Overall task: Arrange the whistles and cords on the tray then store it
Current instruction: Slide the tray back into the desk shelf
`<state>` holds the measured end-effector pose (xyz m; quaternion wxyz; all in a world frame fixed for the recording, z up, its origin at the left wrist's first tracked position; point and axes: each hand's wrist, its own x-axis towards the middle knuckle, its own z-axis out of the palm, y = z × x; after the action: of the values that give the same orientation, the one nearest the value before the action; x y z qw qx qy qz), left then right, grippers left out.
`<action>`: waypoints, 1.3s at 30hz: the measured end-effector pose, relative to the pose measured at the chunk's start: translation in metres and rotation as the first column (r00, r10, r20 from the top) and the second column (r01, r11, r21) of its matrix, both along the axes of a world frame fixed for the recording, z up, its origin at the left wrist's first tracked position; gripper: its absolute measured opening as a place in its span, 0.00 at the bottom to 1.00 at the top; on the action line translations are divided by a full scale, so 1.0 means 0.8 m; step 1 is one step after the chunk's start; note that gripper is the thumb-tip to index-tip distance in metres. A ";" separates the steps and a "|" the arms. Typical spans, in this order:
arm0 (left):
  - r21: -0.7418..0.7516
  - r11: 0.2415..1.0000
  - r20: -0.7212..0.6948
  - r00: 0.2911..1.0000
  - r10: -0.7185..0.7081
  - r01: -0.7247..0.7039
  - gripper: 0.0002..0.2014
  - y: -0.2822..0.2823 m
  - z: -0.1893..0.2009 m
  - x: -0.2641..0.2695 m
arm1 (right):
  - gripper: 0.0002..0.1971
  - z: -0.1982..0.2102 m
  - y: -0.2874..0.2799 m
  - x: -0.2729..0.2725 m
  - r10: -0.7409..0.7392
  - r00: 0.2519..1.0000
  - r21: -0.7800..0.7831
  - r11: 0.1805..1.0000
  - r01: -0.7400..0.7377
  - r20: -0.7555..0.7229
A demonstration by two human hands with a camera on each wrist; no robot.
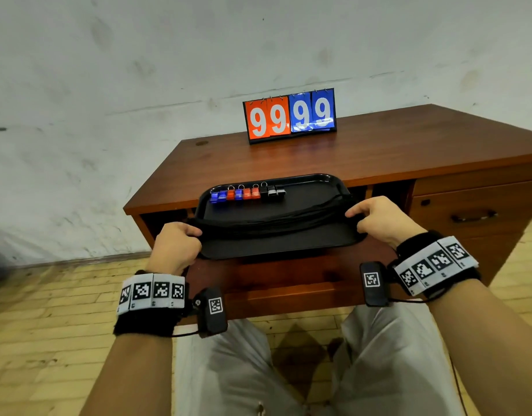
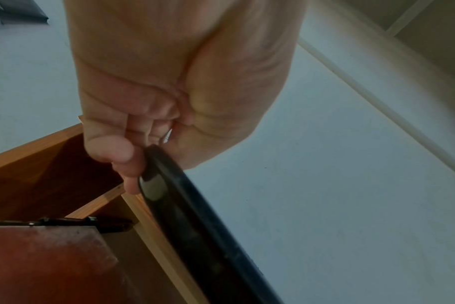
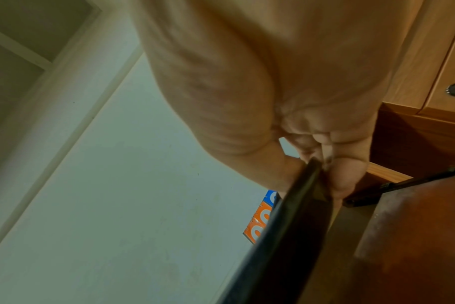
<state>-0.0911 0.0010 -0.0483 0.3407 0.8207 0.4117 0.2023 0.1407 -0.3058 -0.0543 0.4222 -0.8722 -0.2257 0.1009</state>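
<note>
A black tray [image 1: 276, 246] hangs level over an open desk drawer [image 1: 288, 280]. Several blue, red and black whistles [image 1: 246, 193] stand in a row along its far side, and a bundle of black cords [image 1: 273, 219] lies across its middle. My left hand [image 1: 176, 240] grips the tray's left rim, thumb on top. My right hand [image 1: 376, 219] grips the right rim the same way. In the left wrist view my left hand [image 2: 133, 164] curls under the tray's edge [image 2: 195, 226]. In the right wrist view my right hand [image 3: 325, 170] pinches the tray's edge [image 3: 286, 236].
The wooden desk [image 1: 379, 148] stands against a white wall, with a flip scoreboard [image 1: 290, 115] reading 99 and 99 at its back. A shut drawer with a dark handle [image 1: 472, 216] is at the right. My knees are below the open drawer's front.
</note>
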 end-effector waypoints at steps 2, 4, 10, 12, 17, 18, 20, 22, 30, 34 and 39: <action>0.000 1.000 0.000 1.000 -0.004 0.004 0.20 -0.004 -0.009 -0.006 | 0.23 -0.004 -0.006 -0.003 0.004 1.000 -0.004 1.000 -0.004 0.001; -0.007 1.000 0.007 1.000 0.001 -0.001 0.20 -0.007 -0.017 -0.010 | 0.23 -0.007 -0.012 -0.005 0.010 1.000 -0.008 1.000 -0.010 -0.001; -0.034 0.999 0.003 1.000 -0.003 0.003 0.20 -0.015 -0.030 -0.013 | 0.23 -0.017 -0.018 -0.009 0.025 0.999 -0.035 0.999 -0.024 0.033; -0.031 0.999 0.000 1.000 -0.005 0.005 0.21 -0.017 -0.033 -0.014 | 0.23 -0.022 -0.018 -0.011 0.025 0.999 -0.040 0.999 -0.023 0.035; -0.048 0.999 0.002 1.000 0.009 -0.009 0.20 -0.020 -0.044 -0.020 | 0.24 -0.033 -0.021 -0.015 0.026 0.999 -0.038 0.999 -0.025 0.044; -0.055 0.998 0.007 1.000 0.010 -0.009 0.20 -0.020 -0.046 -0.022 | 0.23 -0.033 -0.022 -0.016 0.031 0.998 -0.039 0.999 -0.030 0.045; -0.076 0.997 -0.006 1.000 0.017 -0.017 0.19 -0.021 -0.052 -0.024 | 0.23 -0.037 -0.023 -0.019 0.046 0.998 -0.058 0.997 -0.043 0.046; -0.118 0.993 -0.007 1.000 0.021 -0.022 0.18 -0.022 -0.058 -0.026 | 0.23 -0.044 -0.024 -0.021 0.054 0.998 -0.068 0.996 -0.051 0.039; -0.123 0.992 -0.048 0.998 0.034 -0.040 0.20 -0.021 -0.078 -0.018 | 0.23 -0.063 -0.020 -0.019 0.079 0.997 -0.101 0.992 -0.078 0.008; -0.075 0.996 -0.087 0.996 0.032 -0.039 0.19 -0.019 -0.084 -0.014 | 0.21 -0.071 -0.020 -0.018 0.077 0.997 -0.137 0.988 -0.075 0.008; -0.059 0.997 -0.125 0.991 0.037 -0.045 0.18 -0.016 -0.094 -0.009 | 0.20 -0.079 -0.018 -0.018 0.084 0.996 -0.174 0.981 -0.081 0.007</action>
<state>-0.0982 -0.0116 -0.1238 0.3352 0.8122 0.4548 0.1454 0.1262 -0.3202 -0.1176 0.3387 -0.8961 -0.2549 0.1314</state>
